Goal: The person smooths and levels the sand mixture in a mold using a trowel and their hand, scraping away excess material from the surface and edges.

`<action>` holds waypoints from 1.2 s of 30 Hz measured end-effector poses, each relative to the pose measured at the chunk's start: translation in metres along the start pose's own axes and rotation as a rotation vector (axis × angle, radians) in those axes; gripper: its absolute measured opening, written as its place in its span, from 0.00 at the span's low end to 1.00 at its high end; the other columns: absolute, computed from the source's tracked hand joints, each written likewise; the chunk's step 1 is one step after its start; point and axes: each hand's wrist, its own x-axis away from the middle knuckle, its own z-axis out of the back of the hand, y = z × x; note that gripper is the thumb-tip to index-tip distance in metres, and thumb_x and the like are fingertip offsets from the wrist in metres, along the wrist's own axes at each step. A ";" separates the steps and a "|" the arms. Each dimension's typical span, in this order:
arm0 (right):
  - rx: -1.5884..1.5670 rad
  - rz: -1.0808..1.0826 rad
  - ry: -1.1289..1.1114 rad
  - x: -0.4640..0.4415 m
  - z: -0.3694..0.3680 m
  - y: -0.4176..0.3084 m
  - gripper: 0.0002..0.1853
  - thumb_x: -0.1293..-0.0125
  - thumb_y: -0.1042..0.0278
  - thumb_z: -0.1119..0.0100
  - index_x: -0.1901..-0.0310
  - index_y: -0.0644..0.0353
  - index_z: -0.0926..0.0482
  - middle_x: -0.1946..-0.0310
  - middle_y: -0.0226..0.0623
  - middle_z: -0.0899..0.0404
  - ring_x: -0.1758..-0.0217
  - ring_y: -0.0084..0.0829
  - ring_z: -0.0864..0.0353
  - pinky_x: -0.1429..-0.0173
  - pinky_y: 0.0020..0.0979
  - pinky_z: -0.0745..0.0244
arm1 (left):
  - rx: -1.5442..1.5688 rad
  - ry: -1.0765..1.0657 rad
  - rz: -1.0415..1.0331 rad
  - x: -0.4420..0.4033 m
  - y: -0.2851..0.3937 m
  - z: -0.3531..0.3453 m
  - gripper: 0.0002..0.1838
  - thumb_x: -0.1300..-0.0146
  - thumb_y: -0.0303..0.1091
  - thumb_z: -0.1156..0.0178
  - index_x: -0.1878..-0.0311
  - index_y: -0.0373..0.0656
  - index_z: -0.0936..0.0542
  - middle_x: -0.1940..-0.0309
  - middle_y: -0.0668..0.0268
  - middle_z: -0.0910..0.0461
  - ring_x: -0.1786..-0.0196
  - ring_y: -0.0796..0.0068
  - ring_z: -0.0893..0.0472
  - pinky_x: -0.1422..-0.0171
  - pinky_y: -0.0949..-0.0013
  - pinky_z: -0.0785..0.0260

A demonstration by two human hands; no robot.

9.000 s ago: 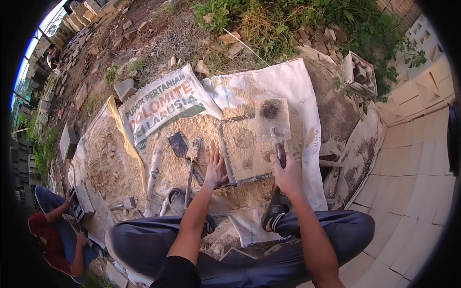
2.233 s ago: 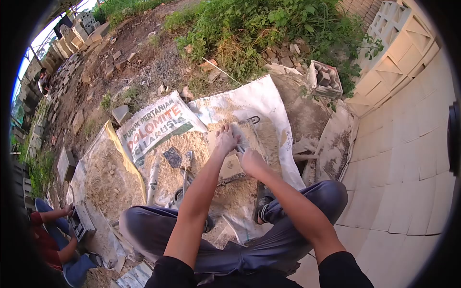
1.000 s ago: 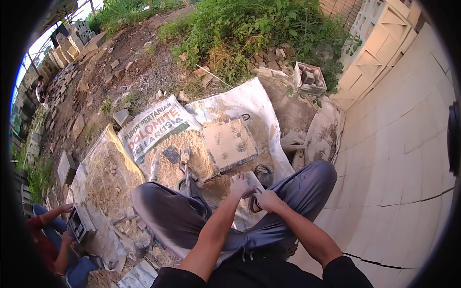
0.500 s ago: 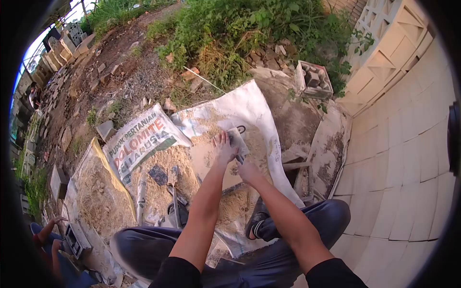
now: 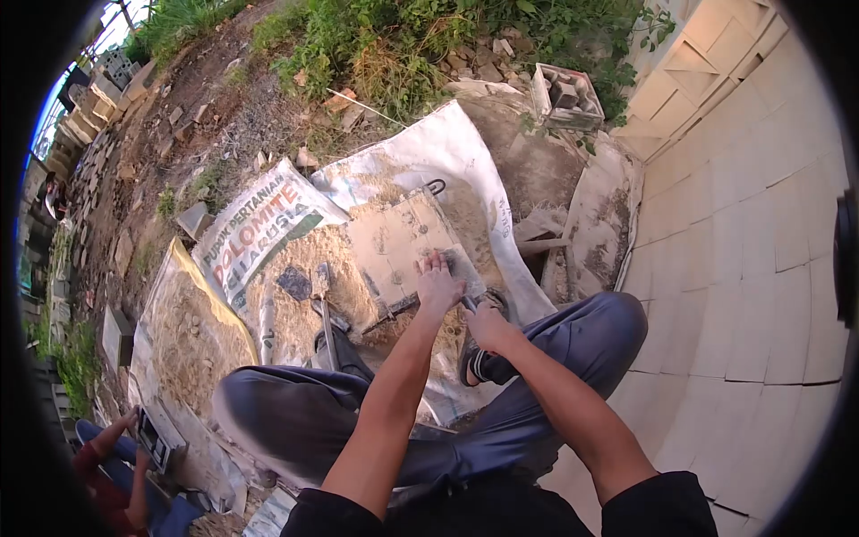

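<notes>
A square slab of pale material in a metal-edged mould [image 5: 394, 243] lies before me on the sand-covered sacking, with a looped handle at its far corner. Near its close right corner, my left hand [image 5: 440, 283] lies with fingers spread over the blade of a trowel [image 5: 470, 304], pressing on it. The blade is mostly hidden under that hand. My right hand [image 5: 489, 326] is wrapped around the trowel's handle. Left of the mould, a second long-handled tool [image 5: 327, 333] caked with sand lies beside a dark flat piece [image 5: 293, 283].
A printed dolomite sack [image 5: 268, 234] and a heap of sandy powder [image 5: 192, 331] are to the left. Another person [image 5: 121, 474] handles a mould at lower left. A box with rubble [image 5: 565, 97] stands at the back right. Stacked pale blocks [image 5: 734, 259] form a wall on the right.
Both hands have drawn the trowel from the slab's far right side down to its near right corner, uncovering the far part and looped handle. The camera view has shifted slightly.
</notes>
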 end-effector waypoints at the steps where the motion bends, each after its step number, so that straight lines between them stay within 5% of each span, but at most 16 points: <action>1: 0.033 -0.004 -0.012 0.008 -0.001 0.004 0.27 0.33 0.53 0.57 0.57 0.80 0.33 0.65 0.66 0.25 0.65 0.54 0.22 0.62 0.45 0.26 | 0.007 -0.024 -0.002 0.007 0.004 -0.004 0.45 0.41 0.59 0.55 0.31 0.37 0.54 0.29 0.58 0.57 0.27 0.62 0.55 0.26 0.53 0.72; 5: 0.057 -0.010 -0.100 0.040 0.007 0.007 0.26 0.32 0.54 0.59 0.57 0.80 0.36 0.74 0.62 0.24 0.82 0.48 0.22 0.82 0.39 0.27 | 0.030 -0.015 -0.033 0.035 0.012 -0.021 0.45 0.42 0.61 0.54 0.32 0.36 0.50 0.29 0.57 0.53 0.28 0.62 0.51 0.26 0.52 0.68; 7: 0.075 -0.085 -0.252 0.068 0.024 -0.011 0.23 0.33 0.58 0.56 0.53 0.77 0.34 0.75 0.56 0.23 0.81 0.46 0.22 0.79 0.38 0.26 | -0.012 -0.077 -0.100 0.054 0.013 -0.009 0.42 0.43 0.62 0.53 0.35 0.37 0.40 0.33 0.55 0.43 0.31 0.62 0.43 0.28 0.51 0.61; 9: 0.800 0.511 -0.470 0.070 0.022 0.009 0.21 0.36 0.61 0.54 0.47 0.69 0.33 0.77 0.50 0.22 0.81 0.43 0.21 0.75 0.39 0.27 | 0.108 -0.244 -0.153 0.077 0.010 -0.032 0.32 0.43 0.58 0.49 0.45 0.40 0.28 0.44 0.53 0.30 0.39 0.59 0.32 0.32 0.49 0.50; 10: 0.811 0.468 -0.490 0.080 0.016 0.008 0.21 0.38 0.64 0.53 0.43 0.59 0.32 0.78 0.47 0.22 0.77 0.42 0.20 0.71 0.41 0.27 | 0.240 -0.309 -0.172 0.078 0.001 -0.062 0.27 0.44 0.55 0.47 0.51 0.42 0.22 0.50 0.52 0.24 0.44 0.57 0.26 0.36 0.49 0.43; 11: 0.764 0.464 -0.447 0.086 0.006 0.006 0.18 0.35 0.61 0.56 0.47 0.60 0.28 0.80 0.48 0.23 0.75 0.44 0.20 0.69 0.42 0.27 | 0.250 -0.289 -0.149 0.078 -0.008 -0.058 0.27 0.44 0.55 0.47 0.51 0.42 0.22 0.50 0.52 0.24 0.44 0.57 0.26 0.36 0.49 0.43; 12: 0.588 0.232 -0.453 0.099 0.008 -0.021 0.18 0.33 0.58 0.59 0.53 0.61 0.24 0.78 0.49 0.22 0.71 0.47 0.20 0.67 0.42 0.27 | 0.345 -0.183 -0.061 0.079 -0.018 -0.055 0.23 0.43 0.52 0.48 0.55 0.43 0.21 0.56 0.51 0.22 0.49 0.54 0.23 0.42 0.51 0.37; 15: 0.515 0.590 -0.193 0.076 -0.016 -0.028 0.24 0.32 0.53 0.61 0.65 0.66 0.22 0.80 0.50 0.23 0.72 0.49 0.21 0.66 0.43 0.28 | 0.680 0.188 0.189 0.082 -0.054 -0.003 0.17 0.40 0.45 0.50 0.62 0.41 0.20 0.65 0.49 0.20 0.61 0.48 0.21 0.55 0.55 0.30; 17: 0.276 0.254 -0.324 0.061 -0.008 -0.068 0.26 0.33 0.50 0.60 0.67 0.68 0.22 0.80 0.52 0.23 0.72 0.52 0.22 0.65 0.46 0.29 | 0.721 0.426 0.366 0.067 -0.088 0.023 0.15 0.40 0.39 0.52 0.64 0.38 0.21 0.68 0.46 0.22 0.60 0.49 0.22 0.56 0.54 0.30; 21: 0.406 0.509 -0.354 0.034 -0.015 -0.077 0.27 0.33 0.48 0.58 0.71 0.68 0.23 0.81 0.50 0.23 0.79 0.46 0.22 0.71 0.42 0.29 | 0.851 0.958 0.569 0.055 -0.172 0.037 0.13 0.42 0.35 0.52 0.67 0.36 0.23 0.71 0.50 0.22 0.64 0.51 0.22 0.57 0.54 0.32; 23: 0.094 0.062 -0.629 0.047 0.022 -0.115 0.27 0.34 0.48 0.57 0.78 0.65 0.23 0.83 0.44 0.24 0.83 0.35 0.24 0.72 0.35 0.30 | 0.923 0.869 0.777 0.049 -0.216 0.024 0.13 0.44 0.36 0.50 0.61 0.37 0.25 0.62 0.50 0.23 0.58 0.52 0.23 0.52 0.57 0.32; 25: -0.005 0.037 -0.661 0.044 0.024 -0.117 0.27 0.34 0.47 0.57 0.78 0.65 0.25 0.83 0.40 0.25 0.84 0.31 0.26 0.73 0.33 0.31 | 0.730 0.487 0.838 0.056 -0.245 0.012 0.19 0.44 0.40 0.48 0.54 0.38 0.27 0.52 0.50 0.26 0.49 0.53 0.26 0.46 0.59 0.34; 29: -0.379 0.088 -0.672 0.037 0.004 -0.132 0.25 0.34 0.47 0.57 0.74 0.64 0.29 0.81 0.34 0.27 0.87 0.26 0.29 0.77 0.29 0.33 | 0.496 0.147 0.846 0.076 -0.247 -0.022 0.25 0.43 0.48 0.47 0.49 0.37 0.29 0.46 0.49 0.30 0.42 0.56 0.28 0.41 0.58 0.36; 32: -0.309 0.260 -0.318 0.022 -0.044 -0.153 0.25 0.34 0.46 0.56 0.70 0.66 0.30 0.81 0.36 0.27 0.87 0.27 0.28 0.79 0.31 0.33 | 0.542 -0.045 0.730 0.073 -0.254 -0.052 0.27 0.43 0.48 0.47 0.48 0.36 0.31 0.45 0.47 0.31 0.44 0.53 0.27 0.43 0.57 0.34; 34: -0.164 0.369 -0.124 -0.006 -0.085 -0.154 0.25 0.34 0.46 0.56 0.69 0.67 0.30 0.82 0.37 0.27 0.87 0.28 0.27 0.79 0.32 0.32 | 0.582 0.124 0.670 0.075 -0.262 -0.088 0.23 0.40 0.45 0.48 0.50 0.35 0.32 0.50 0.46 0.29 0.49 0.49 0.26 0.48 0.54 0.32; 36: -0.546 0.177 -0.365 -0.022 -0.111 -0.165 0.28 0.34 0.44 0.57 0.69 0.69 0.28 0.85 0.39 0.28 0.87 0.32 0.25 0.78 0.35 0.31 | 0.517 0.404 0.691 0.085 -0.261 -0.094 0.17 0.38 0.40 0.50 0.54 0.34 0.33 0.57 0.46 0.28 0.54 0.46 0.26 0.52 0.51 0.33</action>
